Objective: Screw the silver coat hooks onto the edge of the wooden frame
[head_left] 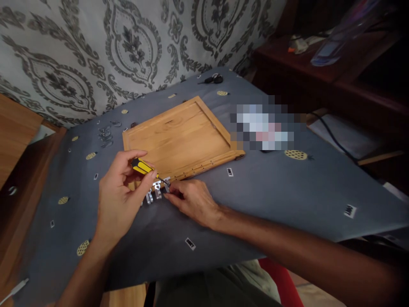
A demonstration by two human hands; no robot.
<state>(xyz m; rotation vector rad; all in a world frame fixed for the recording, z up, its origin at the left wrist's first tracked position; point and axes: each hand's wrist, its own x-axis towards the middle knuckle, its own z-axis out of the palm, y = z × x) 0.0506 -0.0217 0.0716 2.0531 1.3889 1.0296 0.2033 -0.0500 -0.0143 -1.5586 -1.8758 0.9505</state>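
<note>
My left hand (119,200) is closed round a yellow-and-black screwdriver (144,167), whose tip points down at a silver metal bracket with hooks (156,192). The bracket lies at the near edge of a flat wooden panel (179,138) on the grey cloth. My right hand (193,200) rests on the cloth just right of the bracket, its fingertips pinched together at the bracket's right end, by the screwdriver tip. What those fingers pinch is too small to make out.
The grey patterned cloth (255,192) covers the table. Several small metal parts (107,134) lie left of the panel's far corner, a bunch of keys (214,79) at the far edge. A blurred patch sits right of the panel. A dark wooden shelf (319,72) stands at right.
</note>
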